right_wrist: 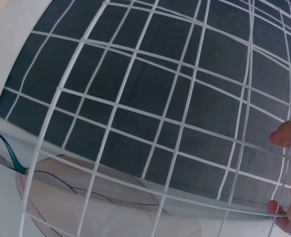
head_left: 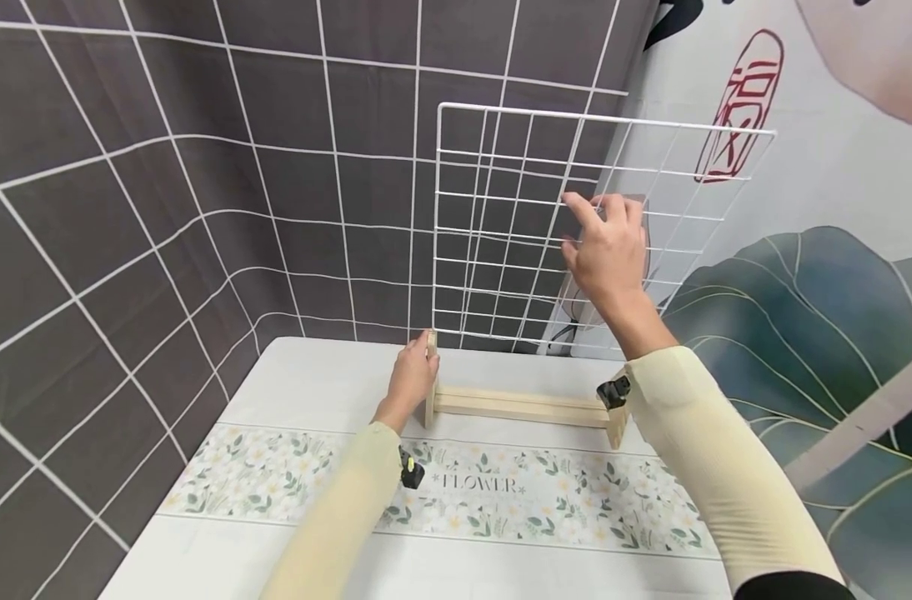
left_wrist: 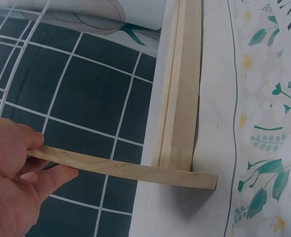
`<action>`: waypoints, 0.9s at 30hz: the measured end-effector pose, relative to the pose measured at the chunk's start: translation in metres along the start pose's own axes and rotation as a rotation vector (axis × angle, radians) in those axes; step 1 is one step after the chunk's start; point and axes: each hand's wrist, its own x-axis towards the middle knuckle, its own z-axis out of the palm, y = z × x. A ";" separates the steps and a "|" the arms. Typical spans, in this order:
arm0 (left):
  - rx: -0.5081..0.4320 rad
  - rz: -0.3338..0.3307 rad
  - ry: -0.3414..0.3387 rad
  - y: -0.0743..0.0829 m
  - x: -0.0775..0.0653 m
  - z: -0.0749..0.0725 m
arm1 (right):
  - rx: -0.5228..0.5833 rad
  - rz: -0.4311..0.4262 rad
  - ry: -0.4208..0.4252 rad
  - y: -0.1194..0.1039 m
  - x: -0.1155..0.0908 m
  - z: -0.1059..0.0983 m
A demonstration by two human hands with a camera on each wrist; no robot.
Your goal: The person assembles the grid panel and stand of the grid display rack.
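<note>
A pale wooden stand [head_left: 519,406] sits on the table, two upright end boards joined by a long grooved bar. My left hand [head_left: 411,375] pinches the top of its left end board [left_wrist: 130,170] between thumb and fingers. Behind and above the stand, a white wire grid panel [head_left: 501,197] is held up, its lower edge close over the bar at the back. My right hand [head_left: 609,250] grips the panel right of its middle, fingers hooked on the wires. In the right wrist view, the thumb and fingertips [right_wrist: 278,140] show at the right edge.
The white table [head_left: 298,375] carries a floral runner [head_left: 486,500] lettered FLOWER. A dark cloth [head_left: 283,100] with white grid lines hangs behind and at left. To the right is a printed backdrop [head_left: 786,317] with large leaves. A dark cable [head_left: 564,333] shows behind the panel.
</note>
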 end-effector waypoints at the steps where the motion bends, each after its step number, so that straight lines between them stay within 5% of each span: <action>1: 0.000 -0.001 -0.002 0.000 0.000 0.000 | -0.002 0.003 -0.005 0.000 -0.001 0.000; 27: 0.002 -0.005 -0.001 0.001 0.001 -0.002 | -0.016 -0.005 -0.052 0.005 -0.014 0.014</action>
